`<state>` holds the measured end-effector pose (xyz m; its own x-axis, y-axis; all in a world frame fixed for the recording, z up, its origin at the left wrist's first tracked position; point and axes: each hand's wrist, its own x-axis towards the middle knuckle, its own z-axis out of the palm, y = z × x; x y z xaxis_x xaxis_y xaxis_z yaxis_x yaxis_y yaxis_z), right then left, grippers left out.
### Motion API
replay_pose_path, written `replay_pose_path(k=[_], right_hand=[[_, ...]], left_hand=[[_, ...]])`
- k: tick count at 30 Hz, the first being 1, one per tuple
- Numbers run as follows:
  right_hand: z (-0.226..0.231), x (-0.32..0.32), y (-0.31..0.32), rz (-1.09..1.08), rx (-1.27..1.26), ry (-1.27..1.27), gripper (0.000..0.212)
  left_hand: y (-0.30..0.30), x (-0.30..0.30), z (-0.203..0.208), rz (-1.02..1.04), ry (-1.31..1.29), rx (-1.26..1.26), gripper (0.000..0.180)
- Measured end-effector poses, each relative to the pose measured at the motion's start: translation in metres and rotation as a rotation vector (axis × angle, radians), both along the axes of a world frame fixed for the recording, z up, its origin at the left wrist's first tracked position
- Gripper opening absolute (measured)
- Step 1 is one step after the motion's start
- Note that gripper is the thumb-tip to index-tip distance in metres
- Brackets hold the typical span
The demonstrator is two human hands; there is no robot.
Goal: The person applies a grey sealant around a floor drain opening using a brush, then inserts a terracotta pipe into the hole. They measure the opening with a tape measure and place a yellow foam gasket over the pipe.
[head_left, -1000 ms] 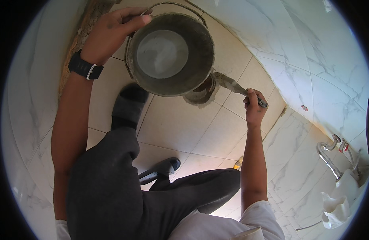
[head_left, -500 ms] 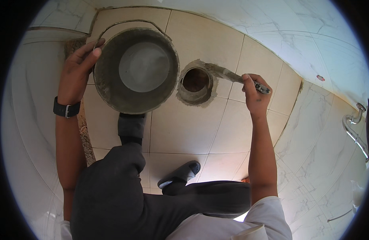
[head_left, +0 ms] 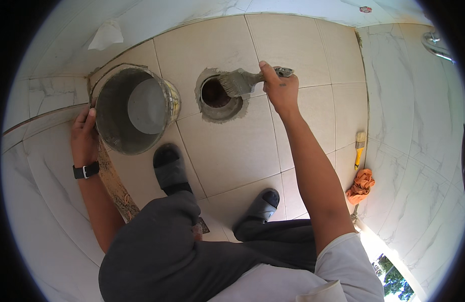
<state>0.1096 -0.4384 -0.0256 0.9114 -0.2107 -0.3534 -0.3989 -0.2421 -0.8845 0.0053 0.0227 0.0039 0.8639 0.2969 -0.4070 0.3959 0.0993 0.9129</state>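
My right hand point(head_left: 283, 94) is closed round the handle of a wide, grey-caked paintbrush point(head_left: 242, 82). Its bristles rest at the right edge of a round drain opening point(head_left: 215, 92) in the floor, ringed by a rough grey cement collar point(head_left: 226, 116). On the left, my left hand point(head_left: 85, 135) grips the rim of a cement-stained bucket point(head_left: 114, 113), its fingers partly hidden behind the side. The bucket is tilted so its mouth faces me, and a pale grey round area shows inside. Its wire handle point(head_left: 125, 64) lies toward the far side.
A yellow-handled paintbrush point(head_left: 360, 150) and a crumpled orange cloth point(head_left: 361, 186) lie along the right wall. Beige floor tiles point(head_left: 237, 151) run between marbled walls. My slippered feet stand near the bucket; a chrome pipe point(head_left: 436, 46) juts from the right wall.
The bucket has shifted left, away from the drain opening, with my left hand on it. My right hand has turned the brush, and its bristles now overlap the opening's edge. The view has swung rightward.
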Motion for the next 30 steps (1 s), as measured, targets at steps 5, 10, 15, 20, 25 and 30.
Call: replay_pose_path(k=[5,10,15,20,25,30], right_hand=[[-0.012,0.0,-0.002,0.025,-0.221,-0.052,0.047],[-0.002,0.004,-0.004,0.019,-0.389,-0.178,0.051],[0.006,0.005,-0.017,-0.064,-0.253,-0.198,0.049],[-0.006,0.012,-0.03,0.008,-0.341,-0.154,0.05],[-0.022,0.009,-0.038,-0.113,-0.275,-0.074,0.052],[0.003,-0.001,-0.026,-0.099,-0.15,-0.084,0.038]], left_hand=[[0.001,0.001,-0.007,0.009,-0.057,-0.077,0.058],[-0.008,-0.001,-0.008,0.063,-0.066,-0.126,0.053],[-0.022,0.002,-0.003,0.06,-0.085,0.007,0.044],[-0.02,0.0,0.004,-0.017,-0.145,-0.044,0.047],[-0.023,0.007,0.002,-0.013,-0.15,0.044,0.048],[-0.024,0.002,-0.001,0.021,-0.123,0.05,0.05]])
